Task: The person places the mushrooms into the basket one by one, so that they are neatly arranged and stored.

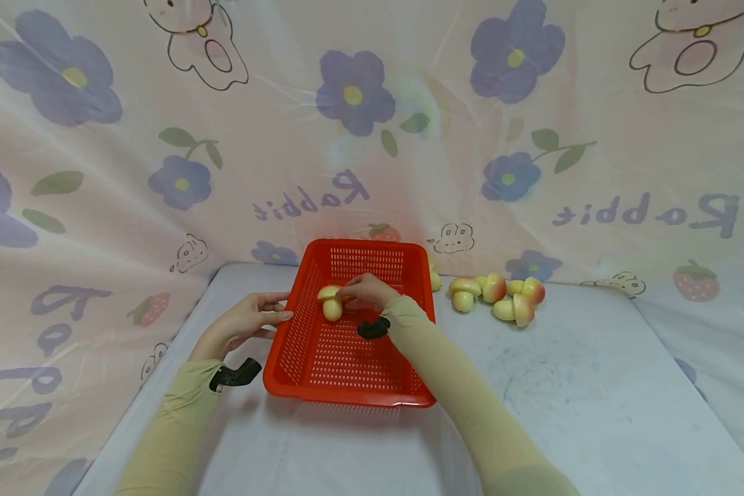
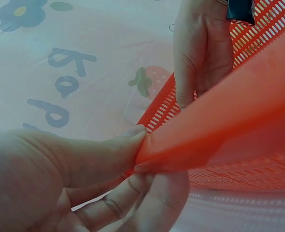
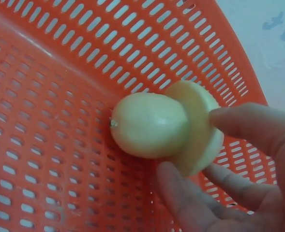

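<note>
A red plastic basket (image 1: 366, 397) with slotted walls stands on the table. On its left rim my left hand (image 1: 240, 322) pinches the edge; the left wrist view has the thumb above and fingers beneath the rim (image 2: 181, 140). Inside the basket, toward its far left, is a toy mushroom (image 1: 332, 309) with a pale rounded stem and a yellowish cap. My right hand (image 1: 370, 292) reaches into the basket and holds this mushroom by its cap. In the right wrist view the thumb and fingers lie around the cap (image 3: 200, 130), and the stem points away from the palm.
Several similar mushrooms, some with reddish caps (image 1: 524, 310), lie on the white table (image 1: 595, 386) right of the basket. Another (image 1: 435, 279) is partly hidden behind the basket's right rim. A printed curtain (image 1: 409, 172) hangs along the table's back and sides.
</note>
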Tool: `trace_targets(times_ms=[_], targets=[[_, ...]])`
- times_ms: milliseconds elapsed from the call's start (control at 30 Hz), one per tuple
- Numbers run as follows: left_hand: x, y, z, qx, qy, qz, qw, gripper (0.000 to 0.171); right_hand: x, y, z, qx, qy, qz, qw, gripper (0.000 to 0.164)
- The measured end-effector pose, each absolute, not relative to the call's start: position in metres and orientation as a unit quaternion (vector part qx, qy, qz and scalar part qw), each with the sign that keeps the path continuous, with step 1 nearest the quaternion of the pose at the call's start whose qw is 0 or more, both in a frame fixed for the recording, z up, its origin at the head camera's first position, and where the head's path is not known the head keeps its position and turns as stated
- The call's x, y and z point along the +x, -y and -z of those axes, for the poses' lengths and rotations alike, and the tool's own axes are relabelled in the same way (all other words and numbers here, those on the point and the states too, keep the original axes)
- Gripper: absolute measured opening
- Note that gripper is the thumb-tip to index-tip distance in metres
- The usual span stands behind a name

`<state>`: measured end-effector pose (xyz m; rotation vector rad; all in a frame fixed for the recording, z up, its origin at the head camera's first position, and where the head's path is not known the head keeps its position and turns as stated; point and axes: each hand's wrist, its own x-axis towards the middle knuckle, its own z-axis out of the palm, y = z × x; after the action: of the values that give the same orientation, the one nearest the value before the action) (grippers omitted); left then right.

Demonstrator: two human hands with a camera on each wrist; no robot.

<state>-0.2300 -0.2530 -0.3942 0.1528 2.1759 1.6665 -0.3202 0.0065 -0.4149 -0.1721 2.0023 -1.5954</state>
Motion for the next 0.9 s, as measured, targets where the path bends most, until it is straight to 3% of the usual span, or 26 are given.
trace_targets(times_ms=[433, 900], targets=[[-0.232, 0.252, 0.393, 0.059, -0.778, -0.594, 0.198, 0.066, -0.320, -0.009, 0.409, -0.052, -0.733, 0.611, 0.294, 0.027], [-0.229, 0.253, 0.392, 0.062, -0.776, -0.594, 0.201, 0.066, -0.324, -0.036, 0.382, -0.045, -0.714, 0.635, 0.293, 0.046]])
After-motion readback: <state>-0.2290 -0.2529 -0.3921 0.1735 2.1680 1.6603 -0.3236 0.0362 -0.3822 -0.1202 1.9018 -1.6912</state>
